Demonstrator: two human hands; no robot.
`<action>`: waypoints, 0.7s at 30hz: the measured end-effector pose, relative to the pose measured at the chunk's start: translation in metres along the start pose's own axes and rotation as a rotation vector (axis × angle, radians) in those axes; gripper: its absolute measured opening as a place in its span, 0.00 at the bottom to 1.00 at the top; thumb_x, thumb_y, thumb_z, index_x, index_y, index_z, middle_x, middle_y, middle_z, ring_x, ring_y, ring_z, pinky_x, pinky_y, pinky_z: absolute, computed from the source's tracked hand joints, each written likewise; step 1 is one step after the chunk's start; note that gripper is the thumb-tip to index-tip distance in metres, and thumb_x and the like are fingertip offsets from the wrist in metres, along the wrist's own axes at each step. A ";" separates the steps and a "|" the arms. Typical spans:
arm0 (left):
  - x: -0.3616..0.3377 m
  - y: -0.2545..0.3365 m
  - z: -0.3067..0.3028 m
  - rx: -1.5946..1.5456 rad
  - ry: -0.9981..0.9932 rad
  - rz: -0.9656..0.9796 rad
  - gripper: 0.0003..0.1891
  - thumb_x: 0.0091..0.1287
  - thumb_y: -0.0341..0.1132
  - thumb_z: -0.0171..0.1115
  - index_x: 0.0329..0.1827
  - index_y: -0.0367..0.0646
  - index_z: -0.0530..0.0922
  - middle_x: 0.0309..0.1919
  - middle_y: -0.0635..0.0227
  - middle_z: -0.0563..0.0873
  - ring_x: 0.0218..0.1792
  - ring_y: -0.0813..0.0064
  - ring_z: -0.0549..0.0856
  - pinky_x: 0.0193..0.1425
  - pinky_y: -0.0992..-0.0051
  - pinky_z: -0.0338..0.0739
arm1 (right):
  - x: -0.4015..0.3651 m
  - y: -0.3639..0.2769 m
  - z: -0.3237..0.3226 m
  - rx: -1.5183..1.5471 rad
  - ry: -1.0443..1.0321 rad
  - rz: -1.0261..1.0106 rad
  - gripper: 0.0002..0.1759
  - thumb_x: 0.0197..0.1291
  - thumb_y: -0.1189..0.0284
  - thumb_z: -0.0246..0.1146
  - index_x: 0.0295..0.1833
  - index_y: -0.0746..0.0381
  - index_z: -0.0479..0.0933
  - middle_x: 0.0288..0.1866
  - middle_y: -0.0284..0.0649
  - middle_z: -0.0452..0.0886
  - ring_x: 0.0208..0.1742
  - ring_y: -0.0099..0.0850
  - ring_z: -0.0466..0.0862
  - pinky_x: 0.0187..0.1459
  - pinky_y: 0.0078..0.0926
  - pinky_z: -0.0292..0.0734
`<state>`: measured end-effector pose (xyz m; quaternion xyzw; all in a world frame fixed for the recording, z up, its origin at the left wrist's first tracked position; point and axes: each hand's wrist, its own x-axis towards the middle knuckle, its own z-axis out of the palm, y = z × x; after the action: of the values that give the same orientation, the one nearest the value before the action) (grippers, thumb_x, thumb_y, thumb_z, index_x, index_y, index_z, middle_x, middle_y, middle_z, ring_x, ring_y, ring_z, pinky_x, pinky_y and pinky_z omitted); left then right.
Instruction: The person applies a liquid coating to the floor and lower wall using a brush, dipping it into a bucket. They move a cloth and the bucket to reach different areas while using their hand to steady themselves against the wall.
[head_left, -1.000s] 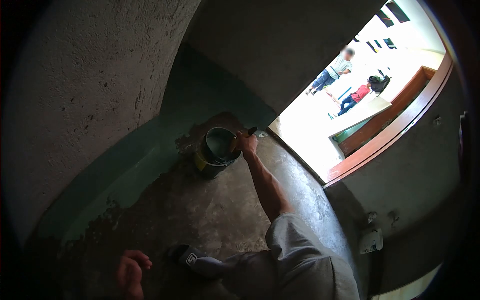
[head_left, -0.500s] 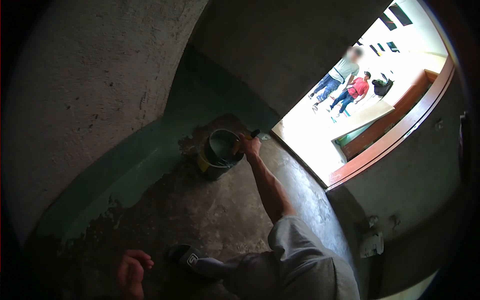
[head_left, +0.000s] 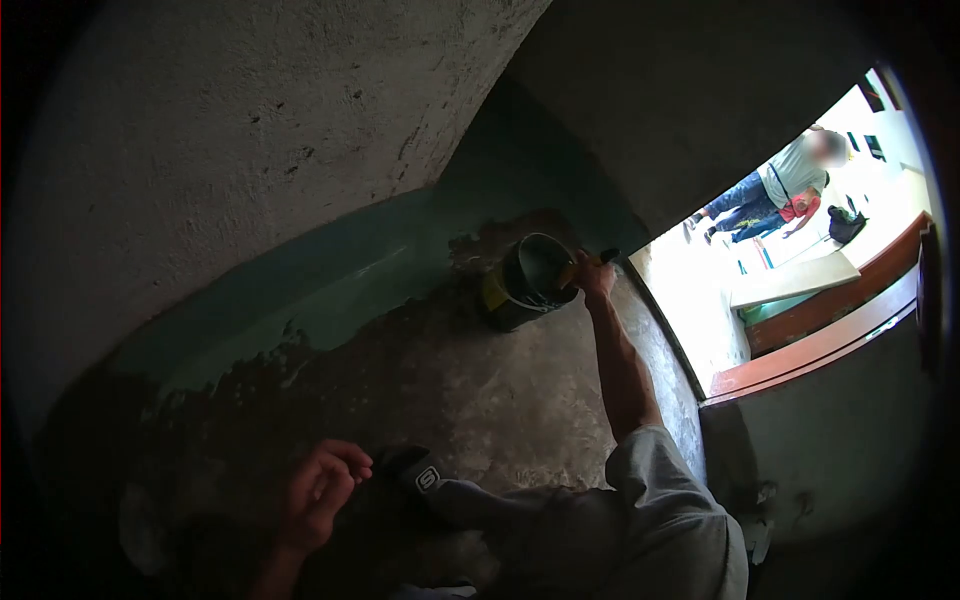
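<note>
Brush [head_left: 608,257] within closed right grip [head_left: 594,278]

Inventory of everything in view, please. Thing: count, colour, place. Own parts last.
Bucket: 1, dark with yellow patch, on floor
Brush-like tool: 1, black handle end, at bucket's rim
Coating: 1 area, green, floor edge and lower wall
Floor: 1, grey-brown, centre
Rough wall: 1, grey, upper left
Door frame: 1, reddish brown, right
People: 2, pale top and red top, beyond doorway
Bag: 1, black, beyond doorway
Board: 1, pale, beyond doorway
Footwear: 1 visible, dark, pale logo, lower middle
Sleeve: 1, grey, right arm
Left hand: 1, bare, lower left
Right hand: 1, bare, gripping tool
</note>
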<state>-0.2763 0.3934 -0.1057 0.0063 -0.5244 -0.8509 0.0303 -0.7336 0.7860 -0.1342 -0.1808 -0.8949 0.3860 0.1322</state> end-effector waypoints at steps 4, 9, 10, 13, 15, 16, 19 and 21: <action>-0.002 -0.001 -0.002 -0.005 0.002 0.003 0.05 0.72 0.32 0.51 0.37 0.42 0.70 0.48 0.60 0.77 0.45 0.75 0.77 0.52 0.73 0.72 | -0.016 -0.008 0.002 0.063 0.005 -0.087 0.24 0.54 0.57 0.68 0.46 0.68 0.79 0.37 0.49 0.85 0.36 0.39 0.86 0.37 0.38 0.81; -0.003 -0.008 -0.005 0.004 0.033 0.015 0.11 0.71 0.40 0.56 0.36 0.42 0.71 0.46 0.59 0.78 0.44 0.72 0.78 0.49 0.70 0.73 | 0.000 0.008 0.022 -0.219 -0.026 -0.187 0.25 0.56 0.54 0.65 0.50 0.64 0.79 0.43 0.52 0.84 0.43 0.43 0.86 0.46 0.42 0.79; -0.003 -0.008 -0.005 0.009 0.032 0.010 0.11 0.71 0.40 0.56 0.36 0.42 0.71 0.46 0.59 0.78 0.44 0.72 0.78 0.49 0.71 0.73 | 0.000 0.008 0.024 -0.239 -0.026 -0.178 0.27 0.54 0.54 0.66 0.51 0.64 0.79 0.44 0.52 0.84 0.45 0.42 0.85 0.47 0.41 0.79; -0.003 -0.004 -0.005 0.005 0.022 -0.001 0.09 0.71 0.37 0.54 0.36 0.43 0.71 0.46 0.60 0.78 0.44 0.74 0.78 0.51 0.72 0.72 | -0.010 0.000 0.026 -0.207 -0.055 -0.133 0.31 0.50 0.53 0.69 0.52 0.65 0.78 0.48 0.52 0.83 0.50 0.41 0.84 0.50 0.40 0.77; -0.003 -0.001 -0.005 -0.014 -0.002 -0.009 0.05 0.72 0.30 0.51 0.36 0.42 0.70 0.48 0.61 0.77 0.45 0.76 0.77 0.53 0.73 0.72 | -0.009 0.004 0.023 -0.065 -0.116 -0.067 0.34 0.47 0.52 0.72 0.53 0.66 0.78 0.49 0.51 0.83 0.52 0.40 0.83 0.50 0.38 0.78; -0.004 -0.002 -0.005 -0.016 0.000 -0.010 0.05 0.72 0.30 0.51 0.36 0.42 0.70 0.48 0.61 0.77 0.45 0.76 0.77 0.53 0.73 0.72 | -0.007 0.007 0.023 -0.012 -0.147 -0.046 0.35 0.46 0.52 0.72 0.53 0.67 0.78 0.50 0.50 0.83 0.51 0.40 0.83 0.50 0.38 0.78; -0.004 -0.004 -0.007 -0.020 0.002 0.000 0.05 0.72 0.31 0.51 0.36 0.42 0.71 0.48 0.62 0.77 0.45 0.76 0.77 0.53 0.73 0.72 | 0.006 0.021 0.027 0.088 -0.169 0.011 0.38 0.44 0.51 0.74 0.54 0.69 0.77 0.51 0.48 0.82 0.50 0.39 0.83 0.50 0.37 0.78; -0.006 -0.006 -0.009 -0.023 0.003 0.021 0.05 0.72 0.33 0.52 0.37 0.42 0.71 0.47 0.62 0.77 0.45 0.76 0.77 0.53 0.73 0.72 | 0.003 0.022 0.028 0.079 -0.093 0.037 0.39 0.45 0.52 0.74 0.56 0.70 0.75 0.51 0.47 0.82 0.49 0.39 0.83 0.49 0.37 0.78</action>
<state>-0.2698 0.3880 -0.1152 0.0017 -0.5144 -0.8566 0.0402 -0.7423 0.7832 -0.1688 -0.1739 -0.8806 0.4314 0.0906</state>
